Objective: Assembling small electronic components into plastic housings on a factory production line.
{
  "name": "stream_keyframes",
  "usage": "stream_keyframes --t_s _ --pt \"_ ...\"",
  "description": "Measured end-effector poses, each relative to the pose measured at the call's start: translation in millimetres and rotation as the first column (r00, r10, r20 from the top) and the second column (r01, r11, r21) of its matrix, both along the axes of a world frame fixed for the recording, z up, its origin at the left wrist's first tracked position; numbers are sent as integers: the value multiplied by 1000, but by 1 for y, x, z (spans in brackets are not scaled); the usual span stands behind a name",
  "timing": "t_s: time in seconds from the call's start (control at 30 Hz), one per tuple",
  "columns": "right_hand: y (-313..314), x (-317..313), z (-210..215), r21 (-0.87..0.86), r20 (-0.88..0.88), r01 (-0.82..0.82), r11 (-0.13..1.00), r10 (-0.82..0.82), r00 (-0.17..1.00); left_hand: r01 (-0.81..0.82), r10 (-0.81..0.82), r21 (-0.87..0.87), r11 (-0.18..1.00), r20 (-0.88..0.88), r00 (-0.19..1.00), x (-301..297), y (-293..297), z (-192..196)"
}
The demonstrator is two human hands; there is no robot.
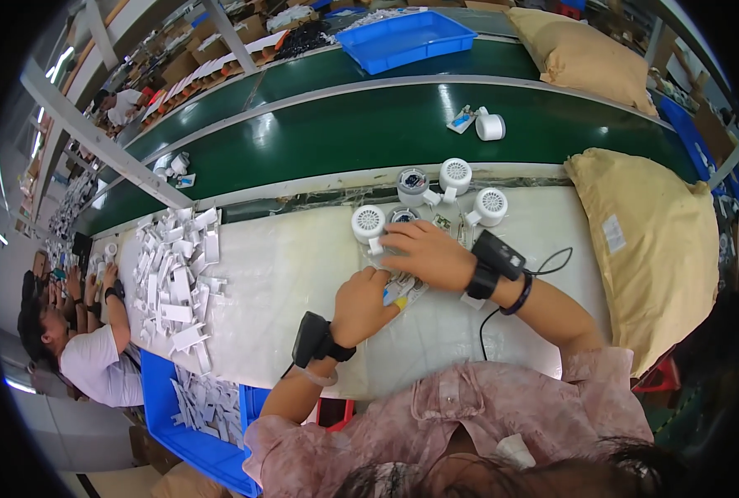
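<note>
My left hand is closed, its fingers bent near the tabletop. A yellow cover sits on its thumb tip. My right hand reaches across just above it, fingers bent down; what they grip is hidden. Between and below the hands shows part of a small white piece, mostly covered. Around the right hand lie several white round housings with stubby handles: a grille-topped one close to its fingers, an open one partly behind the hand, another grille-topped one at right. A small circuit board lies behind the right hand.
A heap of white plastic casings covers the table's left. A blue bin of similar pieces stands below it. Beyond the table runs a green conveyor carrying a white housing. A yellow sack borders the right; a person works at left.
</note>
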State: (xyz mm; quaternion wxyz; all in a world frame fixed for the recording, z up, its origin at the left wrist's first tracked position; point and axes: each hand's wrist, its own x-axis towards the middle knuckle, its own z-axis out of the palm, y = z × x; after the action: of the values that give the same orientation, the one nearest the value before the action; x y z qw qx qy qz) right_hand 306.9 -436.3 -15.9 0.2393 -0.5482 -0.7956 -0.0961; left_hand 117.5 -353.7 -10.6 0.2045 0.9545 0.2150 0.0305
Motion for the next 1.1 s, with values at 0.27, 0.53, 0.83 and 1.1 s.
stream_keyframes --t_s 0.27,0.53,0.83,1.1 --pt "27 -11 -1 -113 89 -84 990 94 992 -106 108 -116 988 6 994 -26 9 13" --pt "6 -27 40 -228 -730 -283 932 28 683 6 130 -285 959 457 880 -40 23 54" --pt "-49 -15 55 -190 -937 -278 942 -88 339 229 266 -628 743 592 761 7 4 60" --pt "-60 5 48 -172 -777 23 985 -150 611 298 354 -799 522 521 777 36 -7 29"
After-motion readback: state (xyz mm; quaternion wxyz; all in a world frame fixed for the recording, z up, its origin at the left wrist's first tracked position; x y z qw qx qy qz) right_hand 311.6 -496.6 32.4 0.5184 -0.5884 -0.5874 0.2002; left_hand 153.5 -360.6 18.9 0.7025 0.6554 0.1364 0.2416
